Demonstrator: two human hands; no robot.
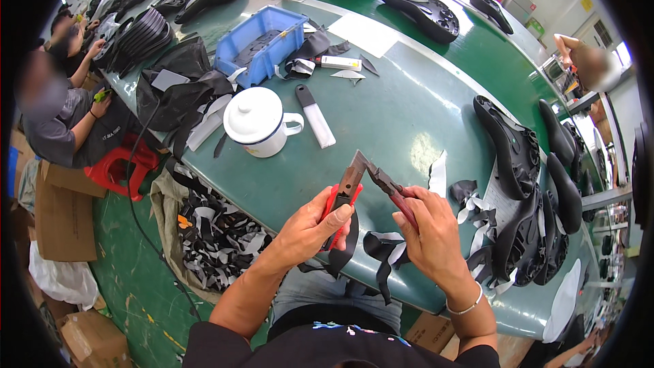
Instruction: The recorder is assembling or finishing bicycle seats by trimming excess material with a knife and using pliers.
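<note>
Over the near edge of the green table, my left hand [306,232] is closed round a red utility knife [350,182], its blade pointing up and away. My right hand [432,235] grips a pair of pliers [385,184] with red handles and dark jaws. The jaws are at the tip of the blade; whether they clamp it I cannot tell. Below both hands, black and white trimmed strips [388,252] hang over the table edge. Beyond my left hand stands a white lidded enamel mug [257,123], with a black-handled scraper [315,116] lying beside it.
A blue bin [262,41] stands past the mug, near a boxed blade pack [340,63]. Black bicycle saddles [511,150] are at the right and along the green conveyor [470,61]. Below left, a sack [225,232] holds scraps. Co-workers sit at left; a red stool [126,167] is there.
</note>
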